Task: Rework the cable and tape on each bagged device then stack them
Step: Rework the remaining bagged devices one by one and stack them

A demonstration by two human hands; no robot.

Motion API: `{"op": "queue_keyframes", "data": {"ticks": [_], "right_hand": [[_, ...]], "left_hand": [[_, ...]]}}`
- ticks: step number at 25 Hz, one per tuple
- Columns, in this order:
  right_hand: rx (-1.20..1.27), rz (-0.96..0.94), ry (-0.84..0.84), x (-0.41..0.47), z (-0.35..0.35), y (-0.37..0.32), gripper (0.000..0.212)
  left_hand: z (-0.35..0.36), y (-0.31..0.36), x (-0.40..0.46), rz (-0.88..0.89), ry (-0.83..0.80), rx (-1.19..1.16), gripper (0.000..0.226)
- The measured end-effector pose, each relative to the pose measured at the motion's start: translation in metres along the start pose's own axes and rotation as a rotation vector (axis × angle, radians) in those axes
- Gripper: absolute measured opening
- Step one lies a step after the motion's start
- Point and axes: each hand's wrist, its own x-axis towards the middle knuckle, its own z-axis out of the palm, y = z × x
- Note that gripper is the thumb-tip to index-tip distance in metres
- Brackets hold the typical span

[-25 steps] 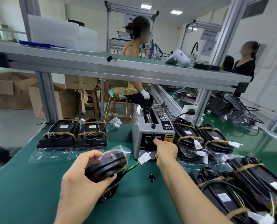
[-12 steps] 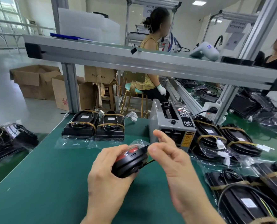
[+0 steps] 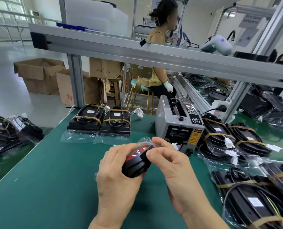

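A green bench mat (image 3: pixel 46 179) runs under an aluminium shelf rail (image 3: pixel 154 53), with a grey tape dispenser (image 3: pixel 178 128) at mid-bench. Just in front of it, the left hand (image 3: pixel 119 172) grips a bagged device (image 3: pixel 135 162) from below, lifted off the mat. The right hand (image 3: pixel 172 164) pinches at the device's upper edge, fingertips (image 3: pixel 151 152) on the bag film; whether tape sits under them I cannot tell. To do this well, I would keep the left grip firm, lay the tape flat over the cable and smooth it without creasing the film. Two finished units (image 3: pixel 99 123) sit side by side at the back; untreated ones (image 3: pixel 236 139) crowd the right.
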Motion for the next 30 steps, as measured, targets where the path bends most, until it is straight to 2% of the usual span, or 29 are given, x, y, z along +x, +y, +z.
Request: {"op": "queue_keyframes", "data": {"ticks": [5, 12, 16, 19, 23, 30], "right_hand": [[0.002, 0.005, 0.02, 0.001, 0.003, 0.0, 0.014], [0.024, 0.028, 0.025, 0.002, 0.003, 0.001, 0.013], [-0.042, -0.019, 0.051, 0.002, 0.006, 0.0, 0.015], [-0.103, -0.06, 0.088, 0.001, 0.008, 0.0, 0.02], [-0.151, -0.109, 0.124, 0.0, 0.012, -0.001, 0.023], [-0.108, -0.07, 0.133, -0.001, 0.012, 0.0, 0.017]], "left_hand": [[-0.001, 0.001, 0.0, -0.01, 0.002, -0.003, 0.057], [-0.001, 0.001, 0.001, 0.031, 0.012, 0.037, 0.058], [-0.001, 0.001, 0.001, 0.028, 0.014, 0.03, 0.048], [0.0, -0.001, 0.0, 0.017, 0.004, 0.044, 0.053], [0.0, -0.003, -0.001, -0.024, 0.0, 0.011, 0.046], [0.0, -0.002, -0.001, -0.019, -0.018, 0.066, 0.053]]}}
